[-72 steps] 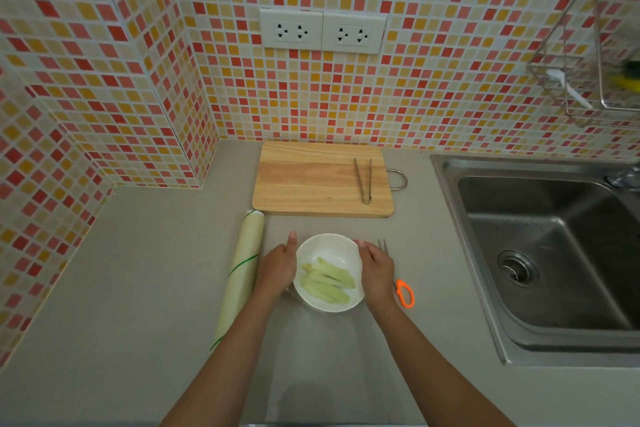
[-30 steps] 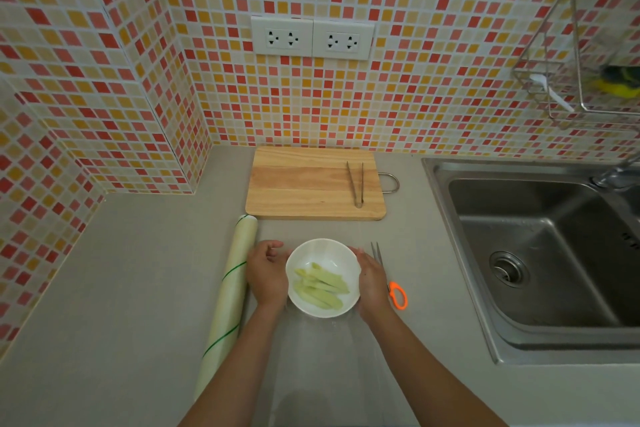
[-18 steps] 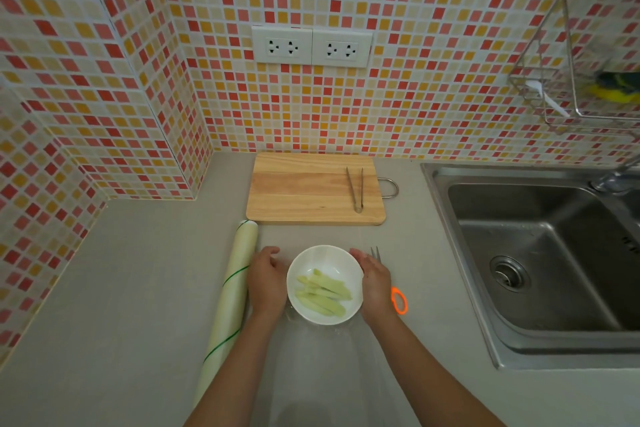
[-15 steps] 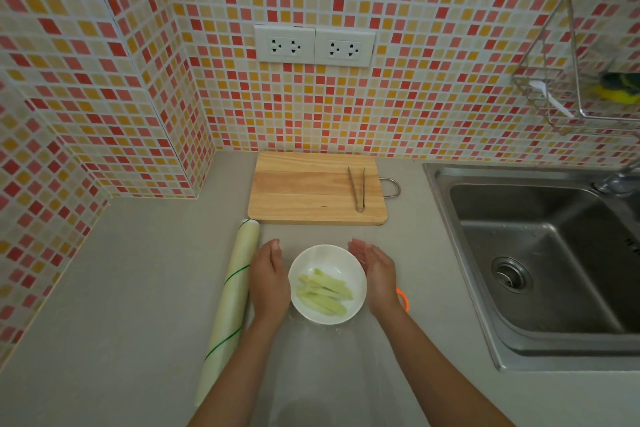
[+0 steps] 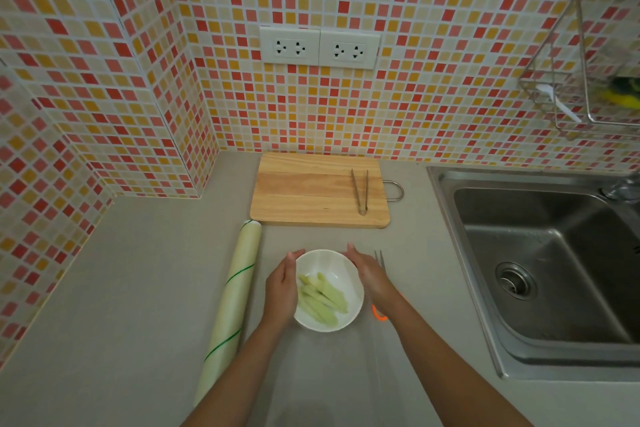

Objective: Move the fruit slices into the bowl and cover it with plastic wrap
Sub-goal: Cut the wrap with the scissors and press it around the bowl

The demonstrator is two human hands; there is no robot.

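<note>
A white bowl (image 5: 346, 314) stands on the grey counter and holds several pale green fruit slices (image 5: 322, 298). A clear sheet of plastic wrap (image 5: 332, 378) stretches from the bowl toward me; I cannot tell how much of the bowl it covers. My left hand (image 5: 282, 288) lies flat against the bowl's left side, fingers curved round the rim. My right hand (image 5: 372, 277) rests along the right side, fingers straight. Neither hand grips anything. The roll of plastic wrap (image 5: 235, 298) lies to the left of the bowl.
A wooden cutting board (image 5: 311, 191) with metal tongs (image 5: 360, 191) lies behind the bowl. Orange-handled scissors (image 5: 379, 313) lie partly under my right wrist. A steel sink (image 5: 540, 270) is at the right, a wire rack (image 5: 588, 80) on the tiled wall.
Both hands lifted off the bowl's sides half a second ago and now lie against its upper rim, further back. The bowl has stayed where it was.
</note>
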